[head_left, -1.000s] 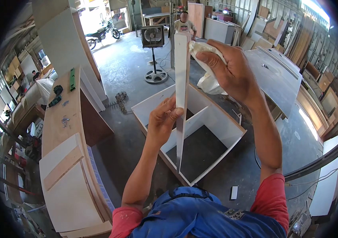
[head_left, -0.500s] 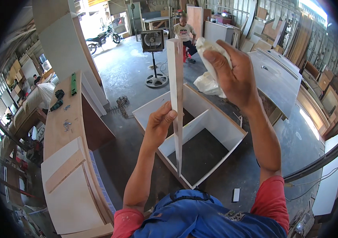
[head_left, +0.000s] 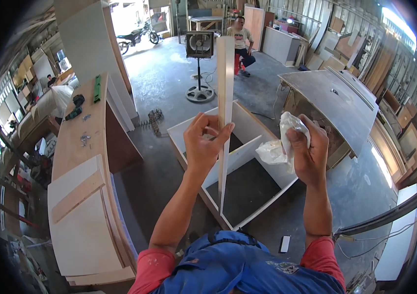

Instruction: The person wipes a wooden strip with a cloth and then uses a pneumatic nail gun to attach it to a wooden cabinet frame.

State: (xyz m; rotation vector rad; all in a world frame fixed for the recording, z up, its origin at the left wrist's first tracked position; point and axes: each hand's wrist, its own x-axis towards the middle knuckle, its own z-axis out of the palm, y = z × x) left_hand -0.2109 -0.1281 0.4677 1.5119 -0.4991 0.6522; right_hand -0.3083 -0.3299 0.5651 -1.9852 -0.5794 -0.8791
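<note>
The person's left hand (head_left: 206,139) is pinching a long, narrow white strip of board with a pale wood-toned edge (head_left: 226,83), the thumb and fingers closing on it around its middle. The strip is standing nearly upright in front of the person, its top rising toward the seated person in the background; its lower end is reaching down over the near rim of an open, white-walled wooden box with a dividing panel (head_left: 247,125), though from this angle it is hard to say whether the two are touching.

The right hand (head_left: 311,152) is gripping a crumpled, whitish, slightly shiny wad of soft sheet material (head_left: 294,126), well apart from the strip. A loose end of the wad is hanging to the left, in front of the box's right wall.

On the left, a brown wooden bench (head_left: 71,159) is carrying a dark green power drill (head_left: 76,107), small silvery screws (head_left: 85,139) and a bright green bar-shaped tool (head_left: 97,89). Beyond the box, a dark square-framed fan (head_left: 199,45) is standing on a pole.
</note>
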